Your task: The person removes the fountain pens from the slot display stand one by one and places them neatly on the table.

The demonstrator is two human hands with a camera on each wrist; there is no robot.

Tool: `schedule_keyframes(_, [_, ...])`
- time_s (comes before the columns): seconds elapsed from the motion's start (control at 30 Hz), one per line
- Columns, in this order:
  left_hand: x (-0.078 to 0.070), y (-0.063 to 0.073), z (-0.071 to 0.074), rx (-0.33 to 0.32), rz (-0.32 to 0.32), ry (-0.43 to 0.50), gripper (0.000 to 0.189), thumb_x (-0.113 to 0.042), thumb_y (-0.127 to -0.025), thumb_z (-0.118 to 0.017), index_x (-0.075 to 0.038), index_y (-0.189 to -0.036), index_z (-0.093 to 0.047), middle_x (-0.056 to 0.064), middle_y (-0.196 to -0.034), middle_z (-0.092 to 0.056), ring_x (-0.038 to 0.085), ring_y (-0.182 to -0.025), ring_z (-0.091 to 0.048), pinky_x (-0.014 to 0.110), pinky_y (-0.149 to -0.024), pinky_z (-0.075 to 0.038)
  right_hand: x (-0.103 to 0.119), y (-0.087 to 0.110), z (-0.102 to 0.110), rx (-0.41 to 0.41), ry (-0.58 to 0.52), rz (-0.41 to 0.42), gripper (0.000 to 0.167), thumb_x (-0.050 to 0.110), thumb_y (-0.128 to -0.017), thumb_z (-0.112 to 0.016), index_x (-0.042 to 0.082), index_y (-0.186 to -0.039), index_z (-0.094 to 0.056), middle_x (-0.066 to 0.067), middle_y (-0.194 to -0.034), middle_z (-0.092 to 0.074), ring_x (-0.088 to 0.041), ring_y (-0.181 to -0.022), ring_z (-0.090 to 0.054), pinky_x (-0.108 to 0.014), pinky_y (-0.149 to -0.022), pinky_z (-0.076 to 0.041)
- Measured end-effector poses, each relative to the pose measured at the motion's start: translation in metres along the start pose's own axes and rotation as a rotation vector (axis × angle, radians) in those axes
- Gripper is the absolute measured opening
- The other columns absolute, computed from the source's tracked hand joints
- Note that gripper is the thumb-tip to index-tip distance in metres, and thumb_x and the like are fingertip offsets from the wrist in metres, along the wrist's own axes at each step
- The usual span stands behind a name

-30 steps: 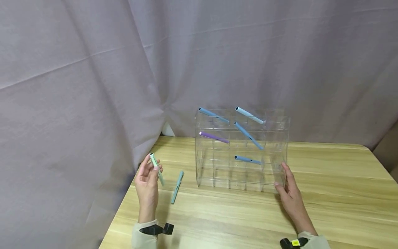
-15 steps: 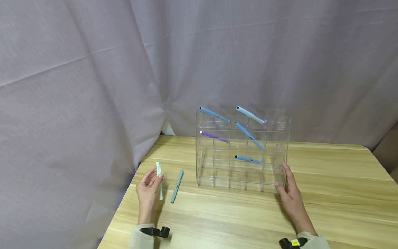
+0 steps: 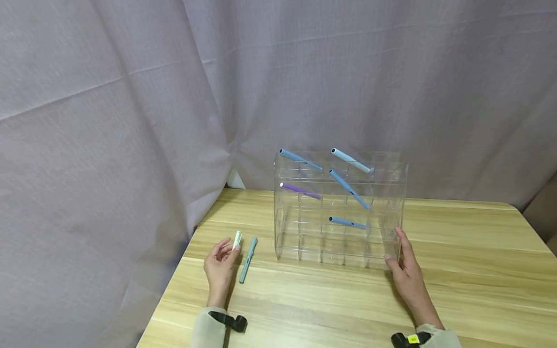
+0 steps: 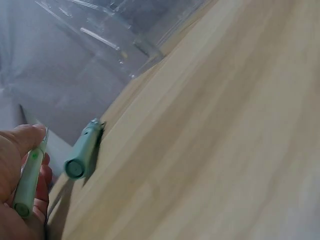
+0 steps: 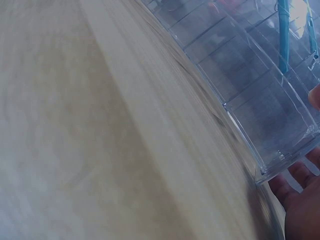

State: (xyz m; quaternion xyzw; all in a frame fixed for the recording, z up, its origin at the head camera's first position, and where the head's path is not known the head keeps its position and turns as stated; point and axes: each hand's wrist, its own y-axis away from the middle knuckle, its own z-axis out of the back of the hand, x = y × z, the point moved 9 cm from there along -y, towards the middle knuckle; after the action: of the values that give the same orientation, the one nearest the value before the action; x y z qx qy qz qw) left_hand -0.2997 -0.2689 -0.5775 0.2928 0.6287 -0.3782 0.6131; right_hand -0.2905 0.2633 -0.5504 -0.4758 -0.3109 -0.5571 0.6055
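Note:
My left hand pinches a light green pen between thumb and fingers, low over the table; in the left wrist view that pen points its round end at the camera. Just to its right a darker green pen lies on the wood, its clip side partly turned away. My right hand grips the lower right side of a clear pen rack, thumb at the front and fingers along the outer wall. In the right wrist view the fingers show beside the rack's corner.
Slanted in the rack's compartments are a purple pen, a pale blue pen and several blue pens, one in a lower row. The wooden table meets a grey curtain at the left and back.
My left hand has moved right and down with the light green pen, turning it from a leftward lean to a slight rightward one, close to the darker pen. My right hand stays at the rack.

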Motion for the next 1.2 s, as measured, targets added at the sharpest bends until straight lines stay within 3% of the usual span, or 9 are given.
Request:
schedule_keyframes(0.17, [-0.004, 0.002, -0.006, 0.004, -0.054, -0.106, 0.021, -0.007, -0.089, -0.088, -0.001, -0.109, -0.082, 0.021, -0.097, -0.080, 0.001, -0.074, -0.065, 0.011, -0.065, -0.052, 0.001, 0.001, 0.001, -0.002, 0.012, 0.003, 0.080, 0.012, -0.110, -0.055, 0.031, -0.174, -0.010, -0.020, -0.180, -0.015, -0.058, -0.154, -0.028, -0.084, -0.115, -0.032])
schedule_keyframes(0.3, [-0.003, 0.003, -0.009, 0.002, -0.067, -0.199, 0.016, -0.009, -0.089, -0.087, -0.004, -0.104, -0.084, 0.015, -0.091, -0.080, 0.002, -0.070, -0.061, 0.011, -0.061, -0.049, 0.002, 0.001, 0.002, -0.004, 0.047, -0.003, 0.080, 0.013, -0.110, -0.055, 0.032, -0.174, -0.011, -0.019, -0.180, -0.017, -0.054, -0.154, -0.032, -0.048, -0.127, -0.038])
schedule_keyframes(0.37, [-0.003, 0.003, -0.011, 0.001, -0.068, -0.237, 0.015, -0.009, -0.089, -0.087, -0.005, -0.103, -0.084, 0.014, -0.090, -0.080, 0.001, -0.069, -0.060, 0.011, -0.060, -0.048, 0.001, 0.001, 0.001, -0.003, 0.053, 0.000, 0.079, 0.013, -0.111, -0.055, 0.031, -0.174, -0.011, -0.019, -0.180, -0.018, -0.054, -0.153, -0.033, -0.046, -0.126, -0.038])
schedule_keyframes(0.4, [-0.003, 0.003, -0.011, -0.001, -0.069, -0.252, 0.014, -0.009, -0.089, -0.087, -0.006, -0.102, -0.084, 0.013, -0.090, -0.081, 0.002, -0.069, -0.060, 0.011, -0.060, -0.048, 0.001, 0.001, 0.001, -0.003, 0.052, 0.003, 0.079, 0.013, -0.111, -0.055, 0.030, -0.174, -0.011, -0.019, -0.180, -0.019, -0.054, -0.153, -0.033, -0.048, -0.126, -0.039])
schedule_keyframes(0.53, [-0.008, 0.005, -0.014, 0.006, -0.089, -0.297, 0.013, -0.008, -0.088, -0.086, -0.005, -0.101, -0.084, 0.014, -0.090, -0.081, 0.004, -0.069, -0.060, 0.012, -0.058, -0.047, 0.002, 0.000, 0.000, 0.000, 0.016, 0.017, 0.080, 0.011, -0.110, -0.055, 0.029, -0.174, -0.010, -0.022, -0.180, -0.016, -0.059, -0.152, -0.030, -0.085, -0.113, -0.032])
schedule_keyframes(0.8, [-0.013, 0.006, -0.017, -0.008, -0.143, -0.399, 0.015, -0.010, -0.087, -0.087, -0.007, -0.102, -0.084, 0.011, -0.090, -0.082, 0.006, -0.068, -0.057, 0.015, -0.058, -0.044, 0.002, 0.001, 0.001, -0.005, 0.025, 0.011, 0.080, 0.010, -0.110, -0.054, 0.028, -0.174, -0.010, -0.024, -0.179, -0.017, -0.059, -0.151, -0.031, -0.086, -0.111, -0.033])
schedule_keyframes(1.2, [-0.012, 0.004, -0.015, 0.007, -0.106, -0.356, 0.019, -0.009, -0.088, -0.085, -0.004, -0.106, -0.081, 0.013, -0.095, -0.082, 0.007, -0.069, -0.059, 0.013, -0.059, -0.046, 0.004, 0.001, 0.001, -0.007, 0.018, 0.013, 0.080, 0.010, -0.110, -0.055, 0.029, -0.174, -0.011, -0.024, -0.179, -0.016, -0.060, -0.152, -0.030, -0.088, -0.110, -0.033])
